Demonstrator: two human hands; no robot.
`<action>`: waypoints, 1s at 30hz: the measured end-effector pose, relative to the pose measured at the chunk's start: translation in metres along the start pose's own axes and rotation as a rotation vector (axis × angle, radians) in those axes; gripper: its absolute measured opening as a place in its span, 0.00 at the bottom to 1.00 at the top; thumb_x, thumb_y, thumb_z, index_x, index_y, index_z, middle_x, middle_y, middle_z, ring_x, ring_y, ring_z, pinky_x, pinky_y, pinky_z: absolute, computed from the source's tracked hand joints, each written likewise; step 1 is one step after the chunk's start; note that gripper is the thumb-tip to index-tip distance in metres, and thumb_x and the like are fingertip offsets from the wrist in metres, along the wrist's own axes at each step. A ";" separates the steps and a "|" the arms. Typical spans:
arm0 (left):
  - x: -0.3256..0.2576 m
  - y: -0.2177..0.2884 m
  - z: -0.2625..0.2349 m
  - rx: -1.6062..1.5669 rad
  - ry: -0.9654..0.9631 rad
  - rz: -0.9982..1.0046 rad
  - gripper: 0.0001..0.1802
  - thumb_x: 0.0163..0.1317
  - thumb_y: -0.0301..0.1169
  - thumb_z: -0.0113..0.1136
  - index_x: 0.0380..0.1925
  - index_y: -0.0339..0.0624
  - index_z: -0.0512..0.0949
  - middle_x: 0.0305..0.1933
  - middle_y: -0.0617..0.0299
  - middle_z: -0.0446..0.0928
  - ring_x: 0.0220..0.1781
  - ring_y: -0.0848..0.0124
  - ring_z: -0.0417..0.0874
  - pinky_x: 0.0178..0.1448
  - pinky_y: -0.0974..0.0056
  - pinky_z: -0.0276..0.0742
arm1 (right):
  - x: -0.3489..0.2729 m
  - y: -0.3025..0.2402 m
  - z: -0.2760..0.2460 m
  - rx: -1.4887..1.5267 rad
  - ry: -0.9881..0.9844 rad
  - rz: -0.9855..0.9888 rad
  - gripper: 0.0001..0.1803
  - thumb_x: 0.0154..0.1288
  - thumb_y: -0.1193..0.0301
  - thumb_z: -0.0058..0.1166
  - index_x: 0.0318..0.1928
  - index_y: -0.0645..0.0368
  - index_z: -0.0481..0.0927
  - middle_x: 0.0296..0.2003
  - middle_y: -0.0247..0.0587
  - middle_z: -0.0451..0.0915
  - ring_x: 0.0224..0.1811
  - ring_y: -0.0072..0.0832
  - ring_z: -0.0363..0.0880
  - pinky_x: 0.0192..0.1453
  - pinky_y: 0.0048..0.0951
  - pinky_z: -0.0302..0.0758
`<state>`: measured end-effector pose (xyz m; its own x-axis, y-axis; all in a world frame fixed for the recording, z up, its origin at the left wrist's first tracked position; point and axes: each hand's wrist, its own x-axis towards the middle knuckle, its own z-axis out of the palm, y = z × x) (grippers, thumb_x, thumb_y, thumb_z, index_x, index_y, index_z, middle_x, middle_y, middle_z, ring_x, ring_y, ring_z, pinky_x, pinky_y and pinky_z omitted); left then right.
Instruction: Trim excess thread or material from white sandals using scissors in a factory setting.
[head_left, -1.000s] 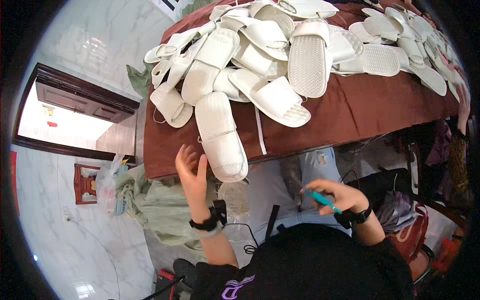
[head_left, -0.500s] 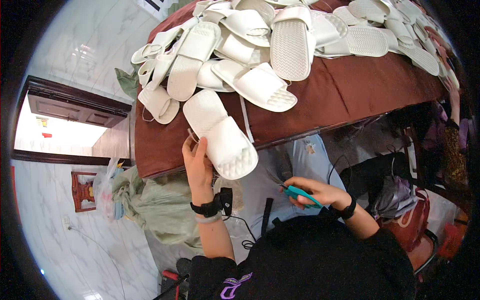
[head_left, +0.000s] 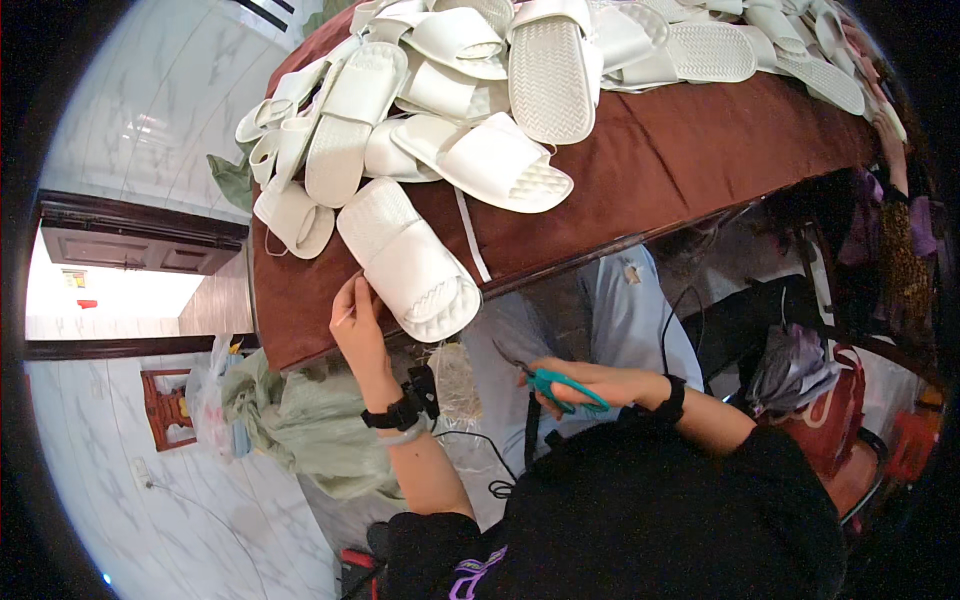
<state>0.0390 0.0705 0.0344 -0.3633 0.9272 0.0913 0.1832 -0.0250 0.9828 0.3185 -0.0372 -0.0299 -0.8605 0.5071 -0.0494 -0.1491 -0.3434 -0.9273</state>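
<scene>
A white slipper lies at the front edge of the brown-covered table, its textured toe end overhanging slightly. Beside its left edge is my left hand, fingers pinched together around what looks like a thin white strip; whether the fingertips still touch the slipper is hard to tell. My right hand holds scissors with teal handles, their dark blades pointing up and left, below the table edge and apart from the slipper. More white slippers are heaped just behind.
The slipper pile spreads along the table's far side. At the right, another person's hand reaches onto the table. Pale green cloth and a clear plastic bag lie at left. A red bag sits at lower right.
My left hand has shifted left and lower, its thumb off the slipper's face. The slipper now lies on the table edge. The scissors have moved left, their blades showing more clearly.
</scene>
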 end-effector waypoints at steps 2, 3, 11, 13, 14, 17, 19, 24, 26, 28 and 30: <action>0.001 -0.005 -0.009 0.109 -0.012 0.078 0.14 0.64 0.27 0.54 0.46 0.28 0.75 0.45 0.52 0.77 0.42 0.70 0.80 0.45 0.67 0.79 | 0.007 -0.002 0.001 0.055 0.076 -0.058 0.39 0.66 0.40 0.35 0.60 0.63 0.60 0.33 0.35 0.69 0.35 0.24 0.73 0.41 0.27 0.69; 0.000 -0.008 -0.013 0.216 -0.018 0.155 0.13 0.63 0.25 0.54 0.45 0.28 0.76 0.44 0.51 0.78 0.42 0.70 0.80 0.45 0.67 0.80 | 0.009 -0.007 0.000 0.108 0.095 -0.060 0.40 0.65 0.38 0.33 0.60 0.62 0.60 0.33 0.35 0.70 0.35 0.24 0.73 0.41 0.26 0.68; -0.004 0.002 -0.016 0.401 -0.010 0.142 0.13 0.60 0.22 0.57 0.45 0.31 0.78 0.39 0.58 0.80 0.34 0.78 0.79 0.34 0.73 0.76 | 0.016 -0.008 -0.004 0.366 0.017 -0.004 0.44 0.61 0.33 0.29 0.59 0.60 0.63 0.32 0.36 0.72 0.34 0.24 0.74 0.36 0.25 0.66; 0.002 -0.006 -0.015 0.416 -0.037 0.254 0.13 0.59 0.23 0.58 0.44 0.32 0.78 0.38 0.60 0.80 0.34 0.78 0.78 0.35 0.74 0.73 | 0.015 -0.006 -0.007 0.430 -0.062 -0.067 0.44 0.62 0.33 0.27 0.58 0.60 0.64 0.32 0.37 0.72 0.32 0.26 0.74 0.36 0.26 0.66; 0.003 -0.009 -0.015 0.416 -0.034 0.251 0.13 0.59 0.23 0.58 0.44 0.32 0.78 0.38 0.60 0.80 0.34 0.78 0.78 0.35 0.74 0.73 | 0.016 -0.009 -0.006 0.430 -0.064 -0.064 0.44 0.62 0.33 0.27 0.58 0.60 0.64 0.32 0.37 0.72 0.32 0.26 0.74 0.36 0.26 0.66; 0.006 -0.014 -0.012 0.377 0.001 0.307 0.13 0.59 0.24 0.58 0.44 0.32 0.78 0.37 0.60 0.80 0.33 0.78 0.77 0.37 0.74 0.72 | 0.021 -0.017 -0.002 0.474 0.001 -0.005 0.43 0.62 0.33 0.25 0.57 0.60 0.64 0.31 0.38 0.72 0.31 0.28 0.73 0.36 0.27 0.66; 0.007 -0.016 -0.009 0.360 0.036 0.284 0.12 0.59 0.24 0.58 0.44 0.32 0.78 0.38 0.60 0.79 0.33 0.78 0.75 0.37 0.73 0.71 | 0.028 -0.015 -0.002 0.555 0.035 -0.041 0.43 0.63 0.33 0.24 0.56 0.60 0.65 0.30 0.38 0.71 0.30 0.29 0.72 0.36 0.28 0.66; 0.004 -0.014 -0.002 0.298 0.045 0.271 0.11 0.59 0.23 0.58 0.42 0.34 0.78 0.38 0.62 0.79 0.32 0.78 0.74 0.36 0.74 0.71 | 0.034 -0.004 -0.006 0.666 0.025 -0.081 0.44 0.62 0.33 0.25 0.56 0.61 0.64 0.29 0.38 0.70 0.29 0.30 0.71 0.35 0.30 0.66; 0.003 -0.015 -0.002 0.240 0.054 0.262 0.11 0.59 0.23 0.58 0.42 0.35 0.78 0.37 0.63 0.79 0.31 0.78 0.74 0.35 0.74 0.71 | 0.031 -0.002 -0.007 0.680 0.012 -0.091 0.45 0.61 0.32 0.25 0.56 0.62 0.64 0.29 0.39 0.69 0.29 0.30 0.71 0.35 0.30 0.66; 0.003 -0.019 -0.006 0.360 0.049 0.299 0.11 0.58 0.22 0.58 0.42 0.36 0.78 0.38 0.62 0.79 0.33 0.77 0.76 0.36 0.74 0.72 | 0.028 0.000 -0.007 0.675 -0.070 -0.137 0.47 0.59 0.30 0.27 0.56 0.63 0.63 0.28 0.38 0.69 0.29 0.31 0.71 0.35 0.30 0.66; 0.003 -0.022 -0.010 0.365 0.066 0.338 0.11 0.58 0.22 0.58 0.42 0.36 0.78 0.38 0.62 0.80 0.34 0.77 0.77 0.37 0.73 0.73 | 0.026 -0.008 -0.001 0.649 -0.066 -0.120 0.47 0.58 0.30 0.27 0.56 0.63 0.63 0.27 0.38 0.69 0.28 0.31 0.71 0.34 0.30 0.66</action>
<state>0.0243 0.0703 0.0151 -0.2835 0.8637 0.4167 0.6039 -0.1767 0.7772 0.2978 -0.0202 -0.0244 -0.8448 0.5287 0.0824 -0.4909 -0.7045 -0.5125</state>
